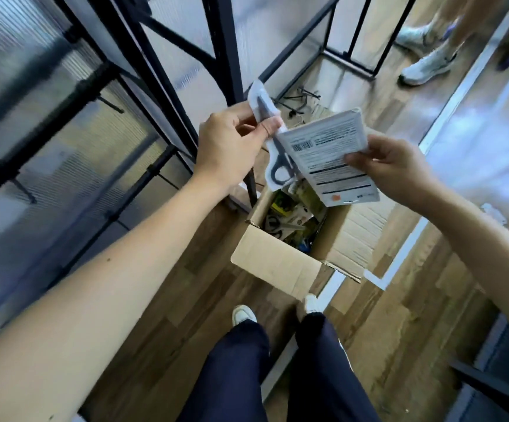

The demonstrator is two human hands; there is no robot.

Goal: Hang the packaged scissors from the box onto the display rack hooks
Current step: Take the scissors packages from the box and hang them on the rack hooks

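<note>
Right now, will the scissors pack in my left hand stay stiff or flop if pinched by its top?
Probably flexes a little: the scissors pack looks like thin card, bowed where your left hand pinches it. Likely bottom-heavy, since the grey handles sit low, so it may swing.

Bright, even daylight; motion blur smears the frame's edges (wide-angle bending there).
</note>
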